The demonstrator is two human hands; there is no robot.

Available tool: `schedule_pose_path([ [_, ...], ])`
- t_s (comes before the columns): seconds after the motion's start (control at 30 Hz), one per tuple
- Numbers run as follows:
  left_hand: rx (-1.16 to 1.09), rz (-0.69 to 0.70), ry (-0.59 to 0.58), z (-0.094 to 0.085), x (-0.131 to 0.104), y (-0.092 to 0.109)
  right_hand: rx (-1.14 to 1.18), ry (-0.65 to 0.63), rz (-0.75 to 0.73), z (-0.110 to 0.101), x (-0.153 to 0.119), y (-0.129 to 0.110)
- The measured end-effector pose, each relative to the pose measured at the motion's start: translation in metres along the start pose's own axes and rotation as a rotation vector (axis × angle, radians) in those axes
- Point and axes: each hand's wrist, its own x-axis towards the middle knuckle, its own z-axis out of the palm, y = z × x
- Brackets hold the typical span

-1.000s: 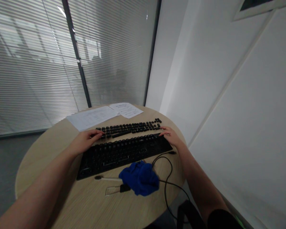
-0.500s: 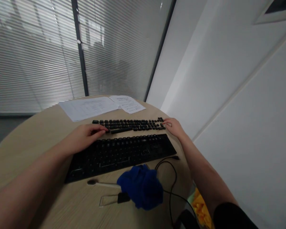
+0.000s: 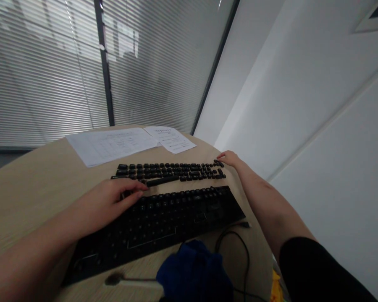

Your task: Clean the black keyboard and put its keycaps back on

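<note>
A black keyboard (image 3: 164,218) lies across the round wooden table (image 3: 34,188). Behind it, several loose black keycaps (image 3: 170,171) are laid out in rows. My left hand (image 3: 110,201) rests palm down over the keyboard's far left edge, its fingertips at the near side of the keycap rows. My right hand (image 3: 229,158) reaches to the right end of those rows and touches the last keycaps there. Whether either hand pinches a keycap is not visible.
Two printed paper sheets (image 3: 113,143) lie at the table's far side. A crumpled blue cloth (image 3: 195,272) and a white-handled brush (image 3: 129,282) sit by the near edge. The keyboard's black cable (image 3: 236,239) loops at the right. Blinds and a white wall stand behind.
The view has dropped closer to the table. My right hand moved from the keyboard's far right corner to the right end of the keycap rows. My left hand slid slightly right.
</note>
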Motion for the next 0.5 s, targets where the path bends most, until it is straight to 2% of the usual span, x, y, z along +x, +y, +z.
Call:
schedule_pose_path([
  [0.33,-0.015,-0.014,-0.029,0.002,0.0,0.002,0.027,-0.093,-0.017,0.006,0.018,-0.003],
  [0.5,-0.03,-0.017,-0.027,0.003,-0.001,-0.002,0.091,-0.035,-0.052,0.006,0.019,-0.012],
])
